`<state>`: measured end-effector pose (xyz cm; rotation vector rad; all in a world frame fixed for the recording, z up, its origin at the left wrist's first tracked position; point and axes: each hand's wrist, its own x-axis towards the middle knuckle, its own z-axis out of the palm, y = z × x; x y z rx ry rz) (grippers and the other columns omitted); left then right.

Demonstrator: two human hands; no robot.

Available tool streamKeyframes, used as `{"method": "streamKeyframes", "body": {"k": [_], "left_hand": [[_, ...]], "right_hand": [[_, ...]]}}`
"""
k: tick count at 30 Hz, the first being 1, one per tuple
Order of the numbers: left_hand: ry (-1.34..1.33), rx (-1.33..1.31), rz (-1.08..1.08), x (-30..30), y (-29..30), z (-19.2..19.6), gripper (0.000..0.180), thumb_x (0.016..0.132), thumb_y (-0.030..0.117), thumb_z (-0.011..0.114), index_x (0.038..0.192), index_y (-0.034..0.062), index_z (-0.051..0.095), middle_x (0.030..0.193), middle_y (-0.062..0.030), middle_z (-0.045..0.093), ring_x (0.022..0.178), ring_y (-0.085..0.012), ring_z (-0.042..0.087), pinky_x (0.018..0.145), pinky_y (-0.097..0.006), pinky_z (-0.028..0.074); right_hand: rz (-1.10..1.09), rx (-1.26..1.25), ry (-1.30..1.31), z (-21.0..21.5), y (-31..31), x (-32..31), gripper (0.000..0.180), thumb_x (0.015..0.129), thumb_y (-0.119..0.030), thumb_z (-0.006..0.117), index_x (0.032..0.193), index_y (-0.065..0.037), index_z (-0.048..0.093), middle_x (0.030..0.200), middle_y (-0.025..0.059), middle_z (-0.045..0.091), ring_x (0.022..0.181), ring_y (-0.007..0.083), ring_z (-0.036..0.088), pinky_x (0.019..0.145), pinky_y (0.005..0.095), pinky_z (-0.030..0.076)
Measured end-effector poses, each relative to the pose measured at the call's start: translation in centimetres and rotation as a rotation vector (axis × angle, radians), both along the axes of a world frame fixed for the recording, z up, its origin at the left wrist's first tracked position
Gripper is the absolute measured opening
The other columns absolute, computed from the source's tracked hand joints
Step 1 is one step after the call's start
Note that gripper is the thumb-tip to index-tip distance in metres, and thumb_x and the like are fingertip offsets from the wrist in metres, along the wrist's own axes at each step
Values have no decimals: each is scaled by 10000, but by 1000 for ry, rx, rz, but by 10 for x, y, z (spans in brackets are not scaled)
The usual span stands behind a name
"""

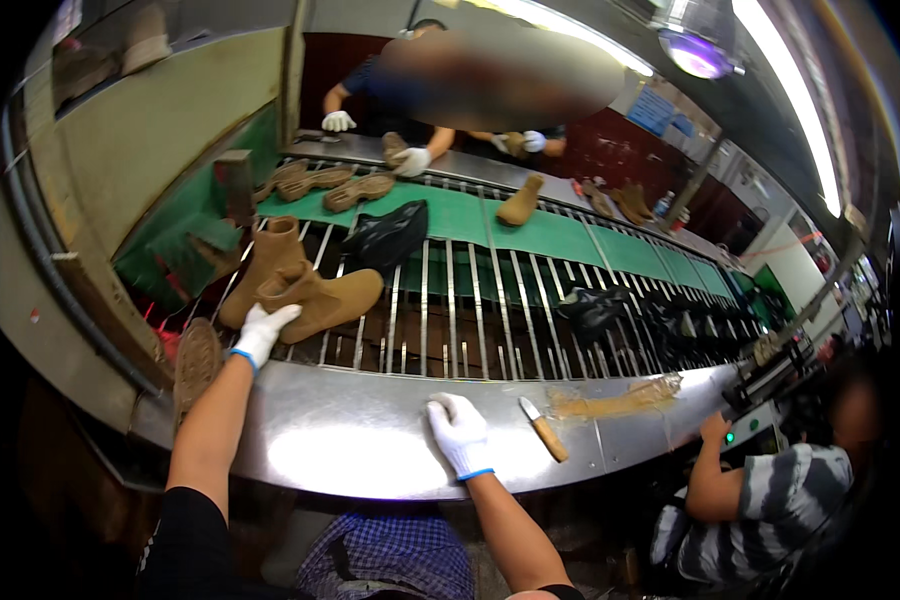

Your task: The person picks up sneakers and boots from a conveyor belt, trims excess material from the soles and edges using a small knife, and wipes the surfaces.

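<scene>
My left hand point(262, 334), in a white glove with a blue cuff, is closed on the upper of a tan ankle boot point(338, 303) lying over the rails at the left. A second tan boot point(262, 262) stands right behind it. My right hand point(458, 434), gloved alike, rests on the steel ledge point(355, 425) with its fingers curled in and nothing seen in them. To the right of it lies a knife point(544, 430) with a wooden handle. A brown shoe sole point(198, 365) leans at the ledge's left end.
Metal rails point(452, 310) run beyond the ledge, with a green belt point(460, 218) behind. Several soles point(360, 190), a tan boot point(520, 203) and black bundles point(388, 235) lie there. Yellowish tape point(615, 398) covers the ledge's right. Gloved co-workers stand opposite; another person point(770, 500) sits right.
</scene>
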<state>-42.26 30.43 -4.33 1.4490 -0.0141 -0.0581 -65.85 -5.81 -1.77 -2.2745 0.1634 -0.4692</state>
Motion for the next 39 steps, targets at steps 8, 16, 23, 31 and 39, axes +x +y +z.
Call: {"method": "streamKeyframes", "body": {"k": [8, 16, 23, 31, 39], "left_hand": [[-135, 316, 3, -18, -31, 59, 523, 904, 278, 886, 1308, -28, 757, 1195, -115, 811, 1074, -198, 759, 947, -357, 600], [-145, 411, -193, -174, -73, 92, 656, 839, 361, 942, 1349, 3, 740, 1248, -131, 806, 1111, -210, 770, 998, -363, 608], [-302, 455, -83, -290, -83, 68, 645, 875, 329, 937, 1354, -34, 702, 1216, -168, 804, 1091, -216, 789, 986, -362, 620], [-402, 713, -285, -395, -89, 81, 724, 904, 543, 849, 1354, 3, 672, 1187, -237, 742, 934, -393, 794, 810, -431, 655], [-919, 641, -156, -279, -50, 111, 447, 994, 360, 765, 1336, 79, 707, 1236, -190, 727, 1024, -360, 757, 942, -437, 624]], "right_hand": [[-39, -30, 72, -1, 0, 12, 326, 1041, -388, 665, 1147, -111, 799, 1120, 124, 798, 1061, 340, 766, 948, 416, 596], [-51, 96, 7, -15, 2, 5, 311, 1014, -324, 746, 1174, -59, 778, 1057, 152, 797, 959, 305, 787, 888, 396, 612], [134, 224, -104, -47, 48, -97, 352, 1045, -122, 710, 1358, 36, 679, 1209, 180, 773, 1034, 243, 780, 953, 361, 622], [56, 1510, 294, -37, 69, -212, 815, 1099, -721, 438, 1551, -45, 492, 1393, 160, 665, 1237, 303, 673, 1079, 468, 564], [74, 1666, 260, -59, 16, -228, 852, 1064, -770, 446, 1566, -84, 492, 1463, 158, 635, 1310, 323, 633, 1122, 502, 533]]}}
